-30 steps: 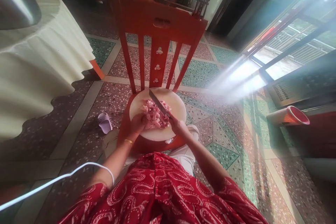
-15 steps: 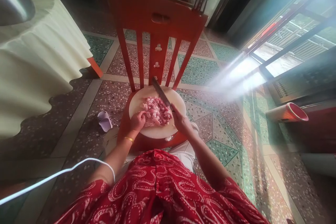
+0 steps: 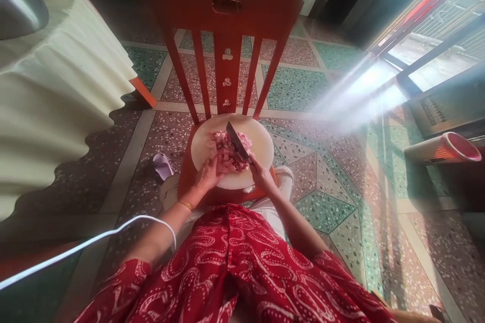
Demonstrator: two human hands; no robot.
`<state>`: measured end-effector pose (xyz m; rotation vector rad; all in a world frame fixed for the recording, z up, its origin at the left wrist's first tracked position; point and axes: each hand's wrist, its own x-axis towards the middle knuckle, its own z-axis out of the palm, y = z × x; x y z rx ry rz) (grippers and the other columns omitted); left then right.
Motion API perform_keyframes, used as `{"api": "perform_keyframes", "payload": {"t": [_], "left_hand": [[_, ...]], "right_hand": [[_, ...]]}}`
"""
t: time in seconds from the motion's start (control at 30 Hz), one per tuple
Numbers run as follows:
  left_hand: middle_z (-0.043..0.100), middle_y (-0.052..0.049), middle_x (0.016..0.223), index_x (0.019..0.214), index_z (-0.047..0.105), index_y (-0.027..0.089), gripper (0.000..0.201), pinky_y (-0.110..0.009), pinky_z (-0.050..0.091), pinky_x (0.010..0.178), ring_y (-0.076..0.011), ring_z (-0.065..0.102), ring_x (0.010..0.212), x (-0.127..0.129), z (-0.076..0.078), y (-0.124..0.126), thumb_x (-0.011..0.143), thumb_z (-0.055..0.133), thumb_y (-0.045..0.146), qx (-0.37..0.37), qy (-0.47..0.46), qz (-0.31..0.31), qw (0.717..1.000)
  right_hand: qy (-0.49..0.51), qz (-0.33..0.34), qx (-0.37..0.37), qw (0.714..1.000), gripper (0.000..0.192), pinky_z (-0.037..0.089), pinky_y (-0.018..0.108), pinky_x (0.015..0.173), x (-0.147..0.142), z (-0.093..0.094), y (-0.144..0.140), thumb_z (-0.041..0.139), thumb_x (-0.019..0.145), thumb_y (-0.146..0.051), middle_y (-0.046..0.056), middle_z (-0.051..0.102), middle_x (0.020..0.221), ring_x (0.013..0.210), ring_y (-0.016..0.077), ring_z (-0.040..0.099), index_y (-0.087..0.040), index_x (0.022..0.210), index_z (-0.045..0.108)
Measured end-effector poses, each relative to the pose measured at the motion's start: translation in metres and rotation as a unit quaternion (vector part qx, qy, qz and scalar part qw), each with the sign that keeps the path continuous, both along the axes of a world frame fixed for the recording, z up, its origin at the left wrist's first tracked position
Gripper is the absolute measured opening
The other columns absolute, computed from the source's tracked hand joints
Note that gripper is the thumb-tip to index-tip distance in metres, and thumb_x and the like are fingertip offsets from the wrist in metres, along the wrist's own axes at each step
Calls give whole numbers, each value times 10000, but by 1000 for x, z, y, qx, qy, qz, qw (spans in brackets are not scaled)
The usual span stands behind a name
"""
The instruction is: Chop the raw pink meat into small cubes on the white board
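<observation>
While the right hand (image 3: 259, 171) is wrapped around the handle of a kitchen knife (image 3: 238, 142), the blade slants up and to the far left across the pile of chopped raw meat (image 3: 231, 150), its edge down among the pink pieces. Half a second ago the blade stood a little farther right and higher over the pile; now it sits deeper toward the middle, which I read as another stroke landing in a run of chopping that is not finished. The left hand (image 3: 209, 174) lies at the near left edge of the meat, fingers curled loosely onto the pieces and bunching them toward the blade; a second ago it rested lower on the edge of the board, so it has crept in with the pile. A thin gold bangle (image 3: 185, 205) circles that wrist.

All the meat lies on a round pale chopping board (image 3: 261, 149), and the board rests on the seat of a red wooden chair (image 3: 227, 10) whose slatted back rises on the far side. Nearer, a red patterned garment (image 3: 242, 267) fills the bottom of the view, with a white cable (image 3: 87, 245) curving off to the left. Terrazzo floor (image 3: 322, 202) spreads all around, a small lilac slipper (image 3: 162, 165) lies just left of the chair, and a cream cloth (image 3: 56, 106) drapes at the far left.
</observation>
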<state>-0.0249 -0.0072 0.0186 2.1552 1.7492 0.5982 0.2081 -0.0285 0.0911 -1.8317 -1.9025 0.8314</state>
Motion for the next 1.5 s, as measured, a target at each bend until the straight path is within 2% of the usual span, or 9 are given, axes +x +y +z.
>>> {"api": "perform_keyframes", "payload": {"t": [0.2,0.37,0.53,0.7,0.87,1.03,1.13,1.27,1.5], "left_hand": [[556,-168,1174,1334,319,152,709,-352,487,761,-300,591,989,30,-2,8,713,641,268,-4,-76,57,995],[656,-59,969,1250,413,193,512,-283,496,676,-193,635,775,44,28,23,757,548,224,-36,-190,99,976],[619,-108,1074,1192,485,155,435,-321,479,817,-224,603,940,58,56,65,759,512,193,28,-100,8,995],[626,-164,1067,1197,510,108,538,-420,444,874,-333,582,1009,63,57,99,692,612,259,-49,76,-110,990],[608,-113,1166,1241,498,152,436,-361,426,942,-243,574,1066,37,62,88,810,449,201,3,0,-118,993],[669,-75,1013,958,635,165,288,-295,451,913,-182,603,989,6,38,54,856,372,219,68,-132,1,989],[680,-70,955,937,632,170,284,-291,477,845,-179,622,906,-3,9,33,851,370,236,50,-170,85,980],[679,-89,915,917,632,152,269,-296,479,808,-191,625,856,-6,-14,20,825,396,242,41,-191,93,976],[686,-60,934,921,635,186,260,-269,467,780,-186,628,867,-4,-21,28,817,397,207,34,-175,126,976]], "right_hand": [[105,-77,9,991,499,433,324,954,4,-3,-16,376,910,-316,-13,562,1284,1177,184,519,-308,1409,365],[138,-96,12,986,492,442,310,944,9,3,-16,393,900,-323,-3,593,1244,1130,182,557,-298,1392,403],[132,-110,19,985,481,453,300,921,10,14,-18,376,907,-351,12,590,1249,1130,190,557,-283,1382,422],[103,-109,47,988,478,453,307,920,11,20,-19,363,917,-348,15,581,1262,1142,195,548,-289,1390,407],[80,-63,100,990,490,448,334,928,5,53,-14,337,934,-329,35,570,1276,1134,218,551,-276,1420,355],[56,4,199,978,517,421,333,973,-17,85,5,308,947,-300,27,482,1365,1201,206,493,-268,1460,257],[19,36,178,983,512,446,321,947,-28,57,13,323,942,-272,53,510,1337,1188,201,506,-234,1452,285],[-84,55,11,995,509,518,300,796,-23,17,9,399,919,-252,65,622,1200,956,207,649,-236,1424,343],[-50,24,145,988,518,489,290,820,-19,66,2,338,946,-271,51,644,1163,985,204,634,-261,1458,257]]}}
